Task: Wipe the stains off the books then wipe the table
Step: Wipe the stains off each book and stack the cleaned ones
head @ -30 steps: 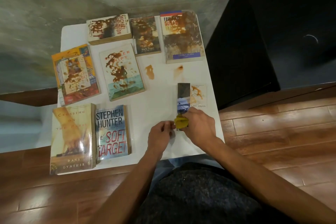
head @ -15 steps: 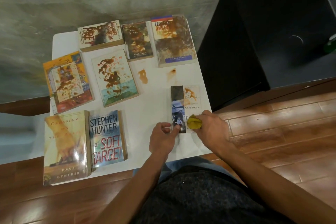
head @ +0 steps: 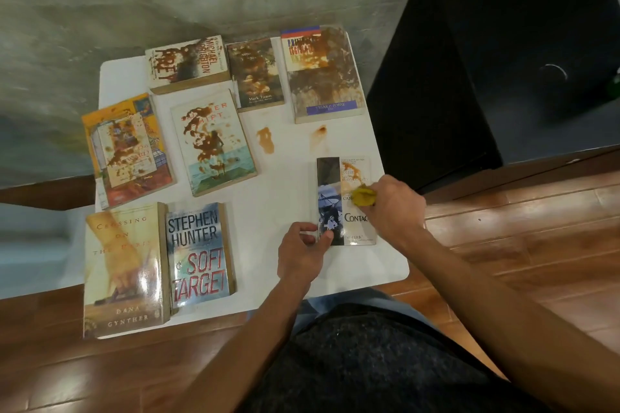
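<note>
Now the right hand (head: 392,208) pinches a crumpled mustard-yellow cloth (head: 364,196) and presses it onto the cover of the narrow "Contact" paperback (head: 345,201), which lies flat near the right edge of the white rectangular table (head: 288,188); an orange-brown stain shows just above the cloth. The left hand (head: 302,255), fingers curled, pins the book's lower left corner with its thumb. Two brown smears (head: 265,139) mark the tabletop beyond. Five stained paperbacks (head: 213,141) lie farther back, two clean ones (head: 198,251) at the near left.
</note>
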`<state>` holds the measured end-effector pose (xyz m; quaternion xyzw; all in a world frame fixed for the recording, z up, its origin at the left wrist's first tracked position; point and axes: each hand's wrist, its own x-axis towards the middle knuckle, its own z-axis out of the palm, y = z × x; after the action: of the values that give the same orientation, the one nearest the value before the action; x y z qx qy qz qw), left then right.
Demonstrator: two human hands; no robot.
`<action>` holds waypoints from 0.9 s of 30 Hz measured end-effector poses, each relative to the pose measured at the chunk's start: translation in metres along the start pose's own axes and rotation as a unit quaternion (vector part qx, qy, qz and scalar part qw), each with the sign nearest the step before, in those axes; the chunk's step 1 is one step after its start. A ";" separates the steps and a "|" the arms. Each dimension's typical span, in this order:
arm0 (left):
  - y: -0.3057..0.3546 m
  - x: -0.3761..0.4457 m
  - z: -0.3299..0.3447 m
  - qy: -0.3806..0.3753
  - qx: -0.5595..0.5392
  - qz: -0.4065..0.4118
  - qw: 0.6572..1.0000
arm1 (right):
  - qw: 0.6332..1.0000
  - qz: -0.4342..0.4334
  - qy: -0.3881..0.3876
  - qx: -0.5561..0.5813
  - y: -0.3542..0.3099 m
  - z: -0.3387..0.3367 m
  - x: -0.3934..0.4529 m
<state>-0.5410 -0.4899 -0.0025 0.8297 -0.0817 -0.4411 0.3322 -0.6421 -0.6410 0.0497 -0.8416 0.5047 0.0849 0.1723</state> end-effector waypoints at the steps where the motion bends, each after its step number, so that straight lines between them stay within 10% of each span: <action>1: 0.000 0.000 0.000 0.000 -0.001 0.000 1.000 | 1.000 0.011 0.003 0.011 -0.001 -0.003 0.005; 27: 0.003 0.003 0.001 0.005 0.005 -0.007 1.000 | 0.998 -0.030 -0.009 -0.048 -0.006 -0.014 0.045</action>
<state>-0.5396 -0.4939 -0.0037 0.8343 -0.0765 -0.4387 0.3250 -0.6158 -0.6811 0.0499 -0.8628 0.4733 0.1112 0.1383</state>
